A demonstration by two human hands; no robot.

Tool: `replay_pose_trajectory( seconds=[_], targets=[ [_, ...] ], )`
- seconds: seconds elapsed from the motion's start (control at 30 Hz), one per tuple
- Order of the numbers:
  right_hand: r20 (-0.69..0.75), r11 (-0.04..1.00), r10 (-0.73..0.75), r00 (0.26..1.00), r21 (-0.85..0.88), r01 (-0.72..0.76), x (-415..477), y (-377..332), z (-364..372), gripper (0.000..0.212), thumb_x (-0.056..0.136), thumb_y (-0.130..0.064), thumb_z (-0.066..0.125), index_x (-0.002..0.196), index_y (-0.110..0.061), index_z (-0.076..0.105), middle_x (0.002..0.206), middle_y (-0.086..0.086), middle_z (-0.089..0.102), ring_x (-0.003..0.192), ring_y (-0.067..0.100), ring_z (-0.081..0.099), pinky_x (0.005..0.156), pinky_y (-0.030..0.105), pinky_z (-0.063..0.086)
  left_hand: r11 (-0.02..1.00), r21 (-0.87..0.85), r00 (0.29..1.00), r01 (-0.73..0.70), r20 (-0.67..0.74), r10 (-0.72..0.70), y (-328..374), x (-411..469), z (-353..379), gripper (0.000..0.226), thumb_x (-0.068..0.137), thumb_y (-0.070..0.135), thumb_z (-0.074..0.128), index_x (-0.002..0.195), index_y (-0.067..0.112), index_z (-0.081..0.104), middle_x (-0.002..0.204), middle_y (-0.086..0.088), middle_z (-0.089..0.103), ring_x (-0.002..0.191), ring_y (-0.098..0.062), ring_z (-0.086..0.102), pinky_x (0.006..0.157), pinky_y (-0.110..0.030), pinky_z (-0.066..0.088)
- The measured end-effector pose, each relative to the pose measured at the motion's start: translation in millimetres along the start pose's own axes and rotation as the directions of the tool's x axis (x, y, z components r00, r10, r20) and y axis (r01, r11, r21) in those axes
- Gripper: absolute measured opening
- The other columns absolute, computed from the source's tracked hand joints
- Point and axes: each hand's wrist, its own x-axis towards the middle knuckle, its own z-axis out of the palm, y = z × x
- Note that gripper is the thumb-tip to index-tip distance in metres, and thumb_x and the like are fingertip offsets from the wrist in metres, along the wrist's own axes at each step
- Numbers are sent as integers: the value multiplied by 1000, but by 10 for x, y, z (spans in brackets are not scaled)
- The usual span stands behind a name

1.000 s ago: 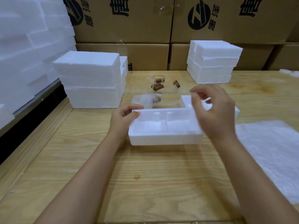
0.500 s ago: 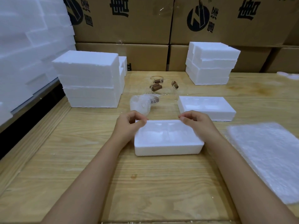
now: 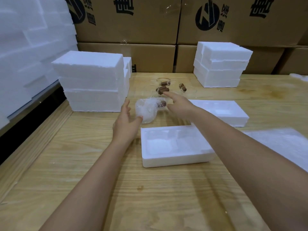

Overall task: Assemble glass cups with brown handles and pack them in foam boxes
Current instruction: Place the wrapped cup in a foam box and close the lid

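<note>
An open white foam box half (image 3: 175, 145) with moulded recesses lies on the wooden table in front of me. Its other half (image 3: 221, 112) lies behind it to the right. A glass cup wrapped in white foam sheet (image 3: 146, 109), its brown handle showing, lies on its side behind the box. My left hand (image 3: 125, 122) is open just left of the wrapped cup, fingertips close to it. My right hand (image 3: 178, 104) is open and stretched out at the cup's right side. Further back stand several bare glass cups with brown handles (image 3: 166, 88).
Stacked foam boxes (image 3: 93, 80) stand at the left and another stack (image 3: 220, 64) at the back right. White foam wrap sheets (image 3: 283, 144) lie at the right. Cardboard cartons (image 3: 133, 22) wall off the table's back; foam slabs (image 3: 25, 39) pile up on the far left.
Both hands have let go of the foam box half, which now rests on the table, and have moved forward to either side of the wrapped cup.
</note>
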Motion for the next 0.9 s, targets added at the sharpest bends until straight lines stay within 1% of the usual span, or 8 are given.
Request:
replay_pose_trajectory(
  seconds=[0.07,0.17,0.23,0.37,0.47,0.6,0.73,0.9],
  targets=[
    [68,999,-9,998,-42,12,55,19,53,46,96,-8,46,139,-21,47,142,2,48,125,21,47,88,20,34,997,70,999,-13,46,10,-14,15,2,73,89,31,64,150,36,25,141,5,52,128,-15,50,110,-42,37],
    [41,999,-33,999,-7,33,72,43,108,20,95,-9,53,111,-15,63,107,3,62,89,18,61,75,28,48,991,97,995,-89,60,84,-23,21,-4,59,88,34,68,141,32,44,129,9,61,120,-12,56,106,-38,42],
    [21,999,-22,1000,34,21,60,90,106,16,94,-8,56,107,-12,64,97,3,62,76,19,65,78,34,54,991,66,992,-113,64,108,-26,17,-3,52,86,32,70,135,31,52,124,10,63,114,-9,58,103,-35,45],
    [-4,991,-56,998,121,56,-56,132,20,9,92,-9,59,93,-18,63,89,4,63,70,13,67,78,33,57,988,-92,990,-121,68,127,15,-14,-22,46,88,24,69,132,28,56,123,9,64,109,1,59,94,-24,49],
    [-34,987,-112,993,112,115,-202,102,-122,12,91,-11,61,86,-21,61,87,5,64,68,10,63,66,27,52,970,-163,977,-178,85,194,115,-31,-65,44,87,19,70,130,24,59,119,9,67,110,-2,61,98,-31,50],
    [-22,969,-161,987,184,163,-440,71,-365,9,90,-10,63,86,-18,63,79,2,67,71,12,64,65,27,51,937,-235,949,-258,120,292,324,-85,-158,47,82,25,74,120,44,54,97,14,73,98,-1,66,88,-17,51],
    [65,945,-172,983,292,146,-659,92,-538,4,87,-6,66,90,-8,63,76,6,66,69,17,62,64,23,49,922,-267,886,-280,298,355,478,-141,-295,51,68,38,79,115,47,61,90,9,71,90,-9,66,84,-23,53],
    [227,945,-172,958,312,96,-806,105,-599,7,85,-4,66,83,-8,61,75,8,65,71,24,54,66,29,39,950,-240,807,-199,510,297,518,-147,-422,30,59,20,84,82,33,70,90,5,60,77,-11,58,77,-25,53]
  ],
)
